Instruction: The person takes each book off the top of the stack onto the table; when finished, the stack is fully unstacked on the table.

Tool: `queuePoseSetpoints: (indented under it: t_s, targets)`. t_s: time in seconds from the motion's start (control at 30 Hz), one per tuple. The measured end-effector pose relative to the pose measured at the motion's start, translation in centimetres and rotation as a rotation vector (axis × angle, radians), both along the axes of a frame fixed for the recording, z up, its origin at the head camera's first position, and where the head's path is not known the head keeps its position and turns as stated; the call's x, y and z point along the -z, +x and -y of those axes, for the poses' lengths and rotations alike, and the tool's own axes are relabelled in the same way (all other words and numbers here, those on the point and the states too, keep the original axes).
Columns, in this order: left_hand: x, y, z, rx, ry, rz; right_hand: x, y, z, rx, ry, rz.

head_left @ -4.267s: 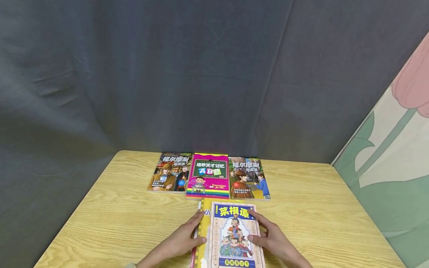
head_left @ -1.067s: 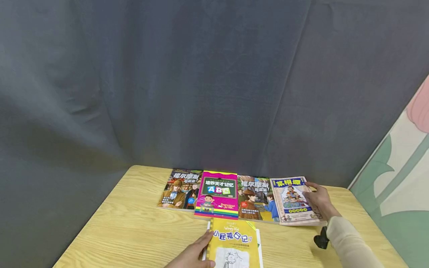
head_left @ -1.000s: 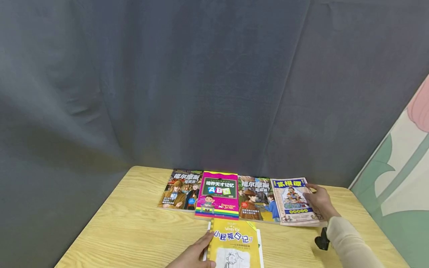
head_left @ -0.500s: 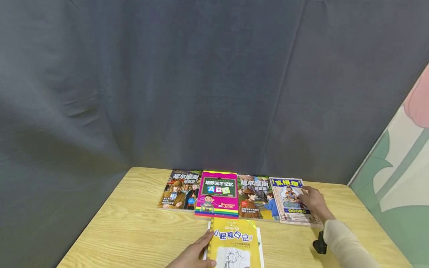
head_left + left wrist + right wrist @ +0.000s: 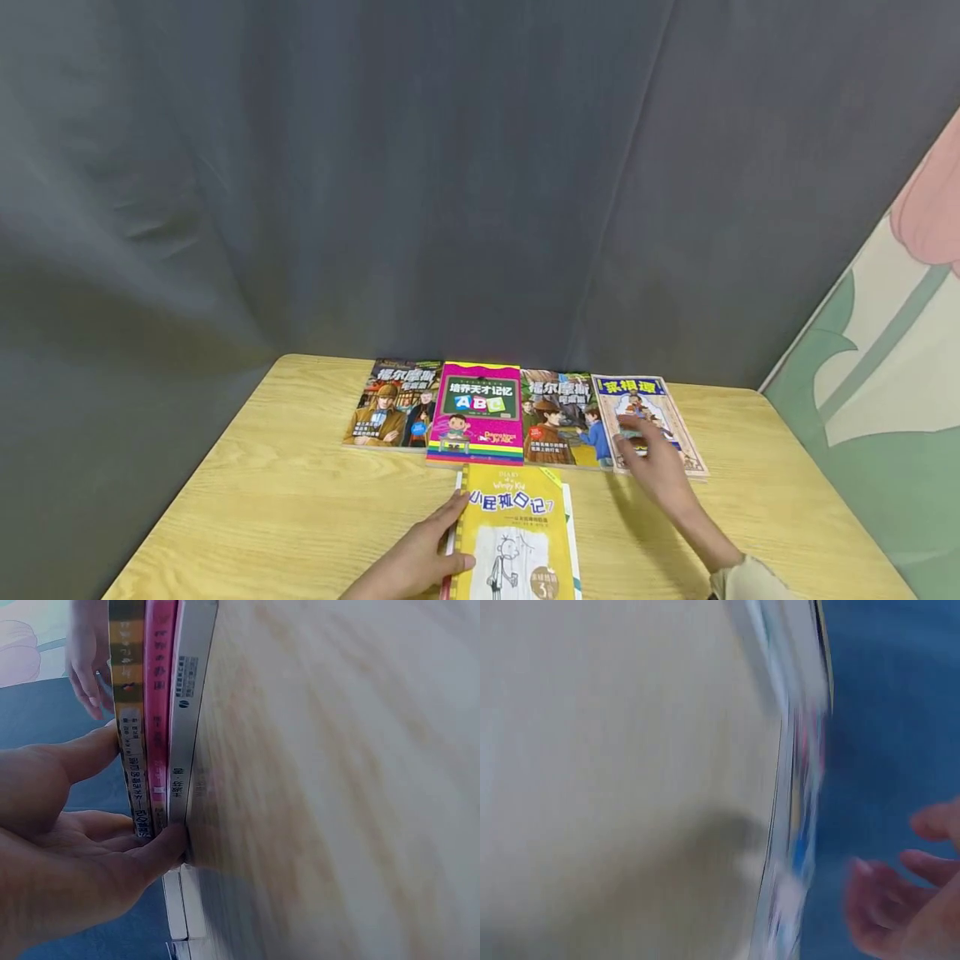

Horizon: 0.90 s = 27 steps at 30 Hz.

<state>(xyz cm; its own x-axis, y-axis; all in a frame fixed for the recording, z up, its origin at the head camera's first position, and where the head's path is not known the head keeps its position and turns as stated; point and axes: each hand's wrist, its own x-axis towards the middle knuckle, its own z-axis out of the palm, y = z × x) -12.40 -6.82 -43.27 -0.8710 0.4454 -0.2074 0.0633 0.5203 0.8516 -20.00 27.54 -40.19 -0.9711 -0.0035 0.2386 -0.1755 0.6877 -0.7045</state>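
My left hand (image 5: pixel 416 550) holds the left edge of a book stack, its thumb near the top cover. A yellow book (image 5: pixel 517 504) lies on top; below it the left wrist view shows a pink spine (image 5: pixel 157 697) and a white spine (image 5: pixel 187 697). My right hand (image 5: pixel 660 471) hovers with loosely bent fingers and nothing in it, over the lower left of a blue-titled comic book (image 5: pixel 618 400). That book ends a row on the right, beside a detective book (image 5: pixel 551 429), a pink ABC book (image 5: pixel 476 417) and another detective book (image 5: pixel 386 412).
The wooden table (image 5: pixel 262 500) runs back to a dark grey curtain (image 5: pixel 450 183). At the right stands a panel with a painted pink tulip (image 5: pixel 930 200). The row of books lies along the table's back edge, just behind the stack.
The blue-titled comic book went from the stack's top to the row's right end. My right hand has since let go of it and moved left and nearer. My left hand stays at the stack.
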Motion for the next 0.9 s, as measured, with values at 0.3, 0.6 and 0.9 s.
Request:
queuePoseSetpoints:
  t_s: [0.3,0.6,0.9]
  targets:
    - [0.1,0.3,0.0,-0.004,-0.056,-0.114,1.5,5.8,7.1,-0.107,0.152,0.393]
    - [0.2,0.1,0.3,-0.002,-0.073,-0.127,2.7,6.3,7.9,-0.11,0.072,0.374]
    - [-0.4,0.6,-0.2,-0.05,-0.065,-0.105,2.7,6.8,7.1,-0.137,-0.017,0.315]
